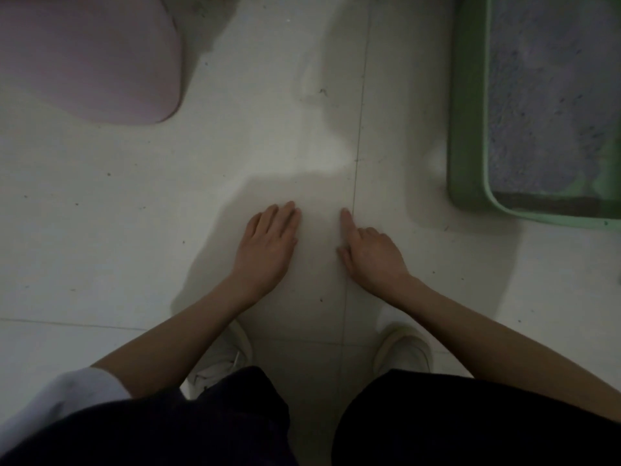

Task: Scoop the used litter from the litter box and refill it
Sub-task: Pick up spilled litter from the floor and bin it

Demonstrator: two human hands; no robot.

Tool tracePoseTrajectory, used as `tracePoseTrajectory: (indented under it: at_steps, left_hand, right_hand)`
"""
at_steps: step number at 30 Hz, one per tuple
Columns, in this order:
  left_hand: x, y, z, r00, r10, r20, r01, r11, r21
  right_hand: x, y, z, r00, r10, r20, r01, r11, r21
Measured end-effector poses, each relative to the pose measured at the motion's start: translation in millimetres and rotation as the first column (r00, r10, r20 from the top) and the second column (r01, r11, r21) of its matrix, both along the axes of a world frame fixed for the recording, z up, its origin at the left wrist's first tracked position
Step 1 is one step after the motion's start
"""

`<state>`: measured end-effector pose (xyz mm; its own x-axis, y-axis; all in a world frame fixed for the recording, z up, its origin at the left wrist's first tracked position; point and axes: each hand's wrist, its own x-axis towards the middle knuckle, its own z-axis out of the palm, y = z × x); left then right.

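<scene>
Risk of stalling: left hand flat, right hand loosely curled, both empty; no scoop visible; litter box well apart.

My one camera sits on my head and looks almost straight down at the floor, close over my knees. My hands sit mid-frame; the litter box is cut off at two o'clock, a pink shape at ten.
</scene>
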<state>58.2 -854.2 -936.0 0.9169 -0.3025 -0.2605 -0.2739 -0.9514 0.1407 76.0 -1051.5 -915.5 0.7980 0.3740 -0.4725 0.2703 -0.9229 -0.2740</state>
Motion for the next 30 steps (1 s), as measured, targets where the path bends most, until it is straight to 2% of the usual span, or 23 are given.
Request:
tracePoseTrajectory:
  at_steps: [4, 7, 10, 13, 15, 18, 21, 27, 30]
  left_hand:
    - [11, 2, 1, 0.998, 0.036, 0.042, -0.033, 0.998, -0.061]
    - [3, 5, -4, 0.998, 0.003, 0.065, 0.001, 0.998, -0.056]
    - [1, 2, -1, 0.999, 0.005, 0.039, -0.003, 0.999, -0.04]
    - [21, -4, 5, 0.997, 0.077, 0.026, -0.076, 0.996, -0.037]
    - [35, -5, 4, 0.997, 0.082, 0.007, -0.081, 0.996, -0.021]
    - [47, -7, -2, 0.998, 0.044, -0.047, -0.044, 0.999, 0.006]
    - [54, -11, -5, 0.995, 0.013, -0.094, -0.011, 1.0, 0.026]
    - [58, -18, -7, 0.994, 0.014, -0.11, -0.007, 0.998, 0.062]
    - [59, -16, -7, 0.992, 0.002, -0.127, 0.004, 0.999, 0.047]
  right_hand:
    - [6, 3, -1, 0.999, 0.037, 0.009, -0.036, 0.998, -0.053]
    - [9, 5, -3, 0.999, 0.046, -0.013, -0.047, 0.995, -0.086]
    - [12, 6, 0, 0.998, 0.051, -0.037, -0.054, 0.995, -0.079]
    - [18, 4, 1, 0.996, -0.074, -0.053, 0.074, 0.997, -0.001]
    - [26, 2, 0, 0.99, -0.14, -0.009, 0.141, 0.99, 0.02]
    - [40, -1, -4, 0.988, -0.154, 0.033, 0.154, 0.988, -0.01]
    - [53, 1, -7, 0.989, -0.15, 0.002, 0.15, 0.987, -0.057]
    - [54, 3, -8, 0.987, -0.157, 0.021, 0.157, 0.987, -0.028]
    - [56, 4, -10, 0.993, -0.113, 0.016, 0.114, 0.991, -0.071]
